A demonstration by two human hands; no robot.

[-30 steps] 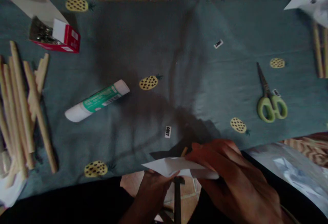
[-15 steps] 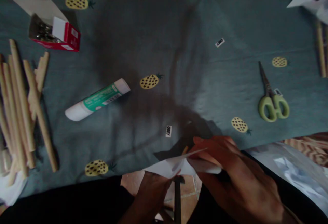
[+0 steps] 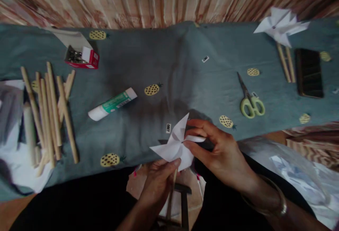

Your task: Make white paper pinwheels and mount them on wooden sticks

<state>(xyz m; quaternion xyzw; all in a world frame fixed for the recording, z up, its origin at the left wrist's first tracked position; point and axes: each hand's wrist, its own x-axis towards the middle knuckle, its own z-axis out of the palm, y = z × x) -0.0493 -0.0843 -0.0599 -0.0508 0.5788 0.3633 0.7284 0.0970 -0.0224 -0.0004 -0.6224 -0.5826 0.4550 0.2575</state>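
Observation:
A white paper pinwheel [image 3: 177, 145] stands on a thin wooden stick [image 3: 172, 188] just over the near edge of the grey-green cloth [image 3: 185, 68]. My left hand [image 3: 159, 180] is closed round the stick right below the paper. My right hand [image 3: 217, 150] pinches one of the pinwheel's blades between thumb and fingers, from the right side.
A glue stick [image 3: 112, 103] lies left of centre, a red box of clips [image 3: 82, 57] behind it, a bundle of wooden sticks [image 3: 50, 107] at the left. Green scissors [image 3: 250, 100], a finished pinwheel [image 3: 280, 26] and a black phone [image 3: 309, 72] lie to the right. Plastic wrap [image 3: 299, 174] lies at lower right.
The paper, held flat and low before, is now raised and faces me as a pinwheel. My view has pulled back and tilted up, so more of the cloth's right side shows.

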